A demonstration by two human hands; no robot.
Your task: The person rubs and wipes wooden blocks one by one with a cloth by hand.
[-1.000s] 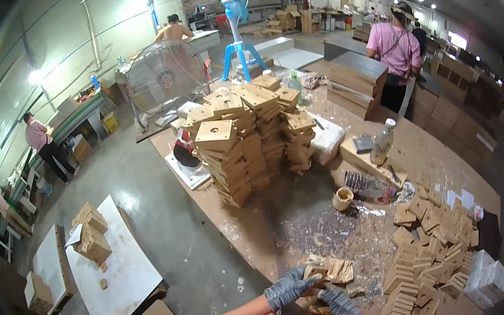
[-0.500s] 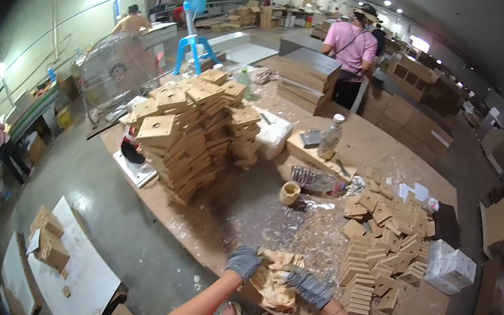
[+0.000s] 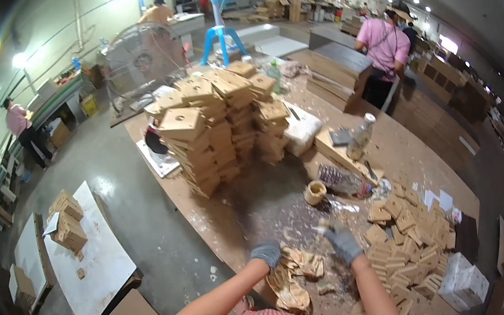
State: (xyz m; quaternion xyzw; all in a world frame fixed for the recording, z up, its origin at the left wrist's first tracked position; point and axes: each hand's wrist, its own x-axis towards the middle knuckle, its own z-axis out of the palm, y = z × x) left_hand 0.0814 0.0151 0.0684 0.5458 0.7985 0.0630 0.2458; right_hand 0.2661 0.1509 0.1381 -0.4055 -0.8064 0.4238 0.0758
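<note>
A crumpled, stained tan cloth [image 3: 293, 295] lies at the table's near edge, in front of my body. At its upper left edge, my left hand [image 3: 266, 252], in a grey glove, is closed with its fingers curled on the cloth. My right hand [image 3: 344, 244], also gloved, is off the cloth to the right, its fingers drawn together around a small pale thing too blurred to name. Beyond that hand stands a tan cup [image 3: 315, 192] with a stained rim. A small dull scrap [image 3: 324, 288] sits beside the cloth.
Wooden blocks with holes form a tall stack [image 3: 218, 128] at left. More blocks [image 3: 406, 230] are heaped at right, beside a white wrapped package [image 3: 464, 282]. A plastic bottle [image 3: 340, 180] lies behind the cup; a glass bottle [image 3: 361, 136] stands farther back. A person [image 3: 384, 48] stands beyond the table.
My right hand has left the cloth and moved forward and to the right. My left hand stays at the cloth's edge. The whole view has shifted, moving the scene rightward.
</note>
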